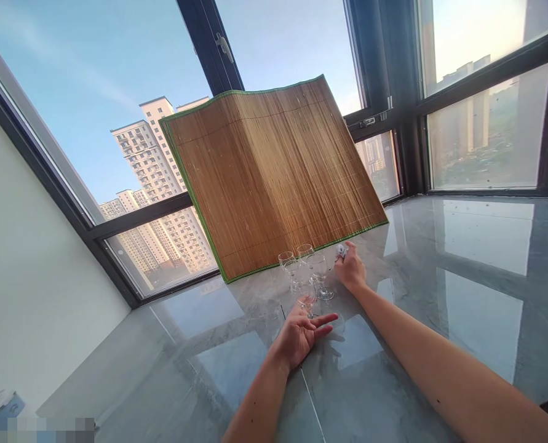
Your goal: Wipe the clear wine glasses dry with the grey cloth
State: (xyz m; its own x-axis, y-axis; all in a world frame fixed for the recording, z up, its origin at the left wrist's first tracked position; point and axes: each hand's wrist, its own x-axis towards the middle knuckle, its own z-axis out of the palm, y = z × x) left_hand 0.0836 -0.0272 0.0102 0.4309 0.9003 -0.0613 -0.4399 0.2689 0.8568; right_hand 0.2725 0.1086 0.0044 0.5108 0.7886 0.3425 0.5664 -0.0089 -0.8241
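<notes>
Small clear stemmed glasses stand in a tight cluster on the grey marble-look surface. A stemmed glass at the near side of the cluster is at my left hand. My thumb and index finger close around its stem, while the other fingers stretch out to the right. Just beyond it is another stemmed glass, upright on its round foot. Right of the cluster, my right hand is closed around a small crumpled white wad, perhaps tissue or cloth. Its fingers are partly hidden behind the hand.
Behind the glasses a brown bamboo mat with green edging leans against the window. Dark window frames border the glossy sill. A white wall rises at left, with a partly seen object at the lower left corner.
</notes>
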